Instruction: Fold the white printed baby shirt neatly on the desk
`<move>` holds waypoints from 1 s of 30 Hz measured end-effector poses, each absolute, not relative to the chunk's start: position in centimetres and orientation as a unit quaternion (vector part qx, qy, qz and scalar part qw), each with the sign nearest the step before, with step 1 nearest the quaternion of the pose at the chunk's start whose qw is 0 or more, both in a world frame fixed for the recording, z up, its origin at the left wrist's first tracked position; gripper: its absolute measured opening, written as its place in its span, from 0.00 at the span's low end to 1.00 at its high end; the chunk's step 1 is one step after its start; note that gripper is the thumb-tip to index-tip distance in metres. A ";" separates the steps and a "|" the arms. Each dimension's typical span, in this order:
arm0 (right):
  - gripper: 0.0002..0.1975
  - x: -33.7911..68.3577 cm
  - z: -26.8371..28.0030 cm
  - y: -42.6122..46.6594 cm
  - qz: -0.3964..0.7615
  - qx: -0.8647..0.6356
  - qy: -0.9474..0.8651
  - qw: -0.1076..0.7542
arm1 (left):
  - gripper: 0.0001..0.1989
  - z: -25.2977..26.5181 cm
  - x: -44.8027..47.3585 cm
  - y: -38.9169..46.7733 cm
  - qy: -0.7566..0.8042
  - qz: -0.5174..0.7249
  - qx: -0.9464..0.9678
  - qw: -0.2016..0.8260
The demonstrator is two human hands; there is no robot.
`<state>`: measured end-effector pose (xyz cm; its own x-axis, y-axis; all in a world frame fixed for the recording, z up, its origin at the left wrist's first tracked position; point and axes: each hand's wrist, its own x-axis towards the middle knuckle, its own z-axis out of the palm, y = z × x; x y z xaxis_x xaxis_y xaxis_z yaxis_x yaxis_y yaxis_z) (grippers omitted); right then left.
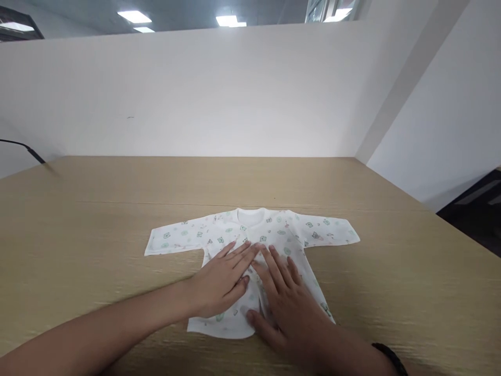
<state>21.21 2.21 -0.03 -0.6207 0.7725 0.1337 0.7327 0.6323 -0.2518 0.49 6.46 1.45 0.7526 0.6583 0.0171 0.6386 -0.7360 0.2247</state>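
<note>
A small white baby shirt (287,233) with green and brown printed motifs lies spread on the table, its neckline away from me and both long sleeves stretched out to the sides. My left hand (223,282) rests flat on the left half of its front, fingers extended toward the middle. On the right half lies my right hand (284,297), fingers spread and thumb pointing left near the hem. The fingertips of both hands meet around the chest. Part of the lower right hem is hidden under my right hand and forearm.
The wooden table (97,224) runs back to a white partition (203,94), with another white wall (442,115) on the right. A black cable (29,150) reaches the table's far left corner. A dark object (479,209) stands beyond the right edge.
</note>
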 end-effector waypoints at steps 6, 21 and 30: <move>0.43 21.9 0.8 2.4 0.173 -0.385 -0.906 0.029 | 0.27 0.9 0.2 6.4 0.394 0.073 0.910 0.102; 0.26 27.2 -0.1 11.1 0.010 -0.513 -0.819 0.257 | 0.36 2.1 -0.1 7.0 0.384 0.059 0.913 0.123; 0.25 30.4 -0.9 13.7 0.055 -0.571 -0.800 0.173 | 0.30 1.6 -3.1 11.0 0.527 0.151 0.818 0.175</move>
